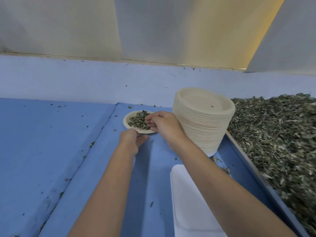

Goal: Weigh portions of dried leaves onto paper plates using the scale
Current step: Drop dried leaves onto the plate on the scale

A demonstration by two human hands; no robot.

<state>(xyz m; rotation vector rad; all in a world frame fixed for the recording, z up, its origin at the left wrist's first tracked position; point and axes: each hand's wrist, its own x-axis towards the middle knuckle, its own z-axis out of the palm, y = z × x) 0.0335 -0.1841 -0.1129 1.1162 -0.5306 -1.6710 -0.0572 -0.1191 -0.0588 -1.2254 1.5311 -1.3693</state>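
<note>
Paper plate [126, 119] with dried leaves [136, 120] sat on blue table [51, 134], just beside plate stack [203, 124]. Left hand [130, 141] touched its near rim, fingers fairly straight. Right hand [165, 125] over the leaves, fingers curled; any pinch not discernible.

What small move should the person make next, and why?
Probably withdraw both hands and take a fresh plate from the stack. The plate already holds leaves and sits on the blue surface, beyond the white slab, likely the scale; the left hand touches its near rim, the right hand curls its fingers over the leaves.
</note>
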